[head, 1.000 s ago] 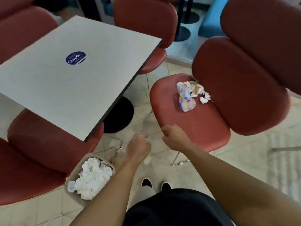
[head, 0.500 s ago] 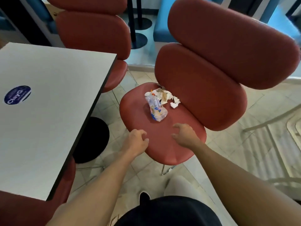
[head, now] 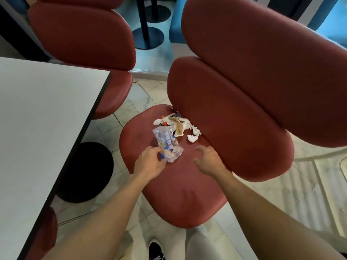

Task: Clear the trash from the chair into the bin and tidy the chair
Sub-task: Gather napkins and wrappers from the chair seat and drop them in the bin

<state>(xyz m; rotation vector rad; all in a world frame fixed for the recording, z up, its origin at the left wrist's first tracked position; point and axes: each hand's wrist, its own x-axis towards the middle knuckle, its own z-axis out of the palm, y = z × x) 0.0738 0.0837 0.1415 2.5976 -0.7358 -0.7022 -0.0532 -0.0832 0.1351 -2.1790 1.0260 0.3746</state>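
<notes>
A red padded chair (head: 180, 196) stands in front of me with trash at the back of its seat. A clear plastic wrapper (head: 168, 144) with blue print lies nearest. Behind it are a white plastic spoon (head: 159, 121), brown and white crumpled paper (head: 179, 127) and torn tissue bits (head: 193, 137). My left hand (head: 150, 163) pinches the wrapper's near corner between thumb and fingers. My right hand (head: 207, 160) hovers over the seat to the right of the wrapper, fingers loosely curled, holding nothing. The bin is out of view.
A grey table (head: 37, 128) with a dark edge fills the left side, its black round base (head: 84, 171) on the tiled floor beside the chair. A second red chair (head: 84, 38) stands behind the table. Blue seating (head: 175, 29) lies beyond.
I have stepped closer to the chair and the bin has dropped out of view. Both hands moved forward over the seat; my left hand reached the wrapper and took its corner.
</notes>
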